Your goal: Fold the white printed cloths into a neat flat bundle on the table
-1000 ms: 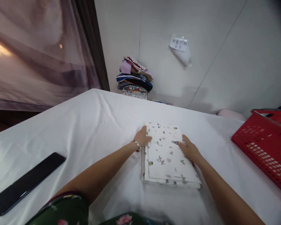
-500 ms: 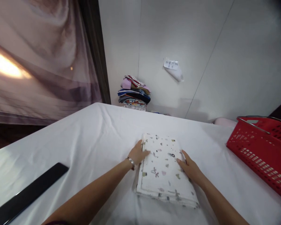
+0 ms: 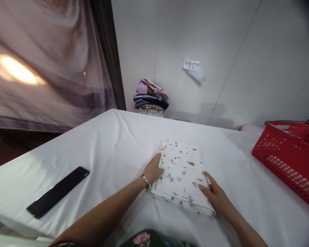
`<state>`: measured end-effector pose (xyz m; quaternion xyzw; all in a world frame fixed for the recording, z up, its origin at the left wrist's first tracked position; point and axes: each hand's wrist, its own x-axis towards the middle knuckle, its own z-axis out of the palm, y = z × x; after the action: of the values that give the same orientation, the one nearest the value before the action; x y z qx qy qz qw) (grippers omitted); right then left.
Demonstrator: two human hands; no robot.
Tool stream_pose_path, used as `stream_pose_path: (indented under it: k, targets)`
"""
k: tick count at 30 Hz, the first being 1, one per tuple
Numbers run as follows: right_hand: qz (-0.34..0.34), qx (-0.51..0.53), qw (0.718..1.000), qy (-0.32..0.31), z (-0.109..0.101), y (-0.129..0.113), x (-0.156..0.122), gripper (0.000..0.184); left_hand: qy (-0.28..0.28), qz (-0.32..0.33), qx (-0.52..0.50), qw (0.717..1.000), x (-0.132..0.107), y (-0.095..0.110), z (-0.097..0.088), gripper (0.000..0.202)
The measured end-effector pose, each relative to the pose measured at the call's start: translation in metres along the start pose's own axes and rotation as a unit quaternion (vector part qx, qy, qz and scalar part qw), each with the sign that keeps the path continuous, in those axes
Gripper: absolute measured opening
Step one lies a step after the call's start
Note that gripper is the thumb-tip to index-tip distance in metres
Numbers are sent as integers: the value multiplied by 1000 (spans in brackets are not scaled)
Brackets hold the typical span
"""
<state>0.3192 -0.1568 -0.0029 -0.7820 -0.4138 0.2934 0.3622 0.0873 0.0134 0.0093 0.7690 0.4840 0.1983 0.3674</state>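
A folded white cloth (image 3: 181, 175) with small printed shapes in grey, green and pink lies flat on the white-covered table. My left hand (image 3: 153, 168), a silver bracelet on its wrist, grips the cloth's left edge; the thumb rests on top and the other fingers are partly hidden along the side. On the opposite edge my right hand (image 3: 215, 193) has its thumb on the upper face and its index finger along the side. Between the two hands, the cloth stays in its neat rectangular stack of layers.
A black slab-like object (image 3: 58, 192) lies on the table (image 3: 113, 151) to the left. At the right stands a red perforated basket (image 3: 285, 154) with a metal handle. Beyond the far edge, a pile of folded clothes (image 3: 151, 99) sits by the wall. A curtain (image 3: 54, 61) hangs at left.
Both hands have slid along the cloth's sides toward its near end. The view has shifted slightly, and dark green flowered clothing now shows at the bottom.
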Motion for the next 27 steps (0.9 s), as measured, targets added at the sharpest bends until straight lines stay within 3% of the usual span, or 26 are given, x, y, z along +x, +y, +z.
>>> stream_pose_path:
  k: [4, 9, 13, 15, 18, 21, 24, 27]
  targets:
    - [21, 19, 998, -50, -2, -1, -20, 77, 10, -4, 20, 1000, -12, -9, -4, 68]
    - [30, -26, 996, -85, -7, -3, -42, 67, 55, 129, 131, 981, -39, -17, -3, 61]
    - [10, -52, 996, -77, -8, -7, -51, 65, 15, 151, 159, 976, -51, -26, -5, 49]
    - [6, -57, 996, -71, -7, -8, -54, 66, 29, 162, 160, 973, -56, -28, -8, 47]
    - [9, -64, 995, -76, -8, -9, -60, 64, 38, 241, 179, 953, -66, -29, -14, 45]
    - [-4, -129, 988, -83, -12, -7, -66, 63, -21, 317, 212, 924, -77, -34, -16, 47]
    - [-42, -214, 975, -36, -16, -5, -67, 59, -44, 336, 226, 914, -81, -39, -17, 52]
    - [-143, -258, 954, 46, -15, -2, -64, 55, -38, 350, 213, 911, -81, -40, -21, 49]
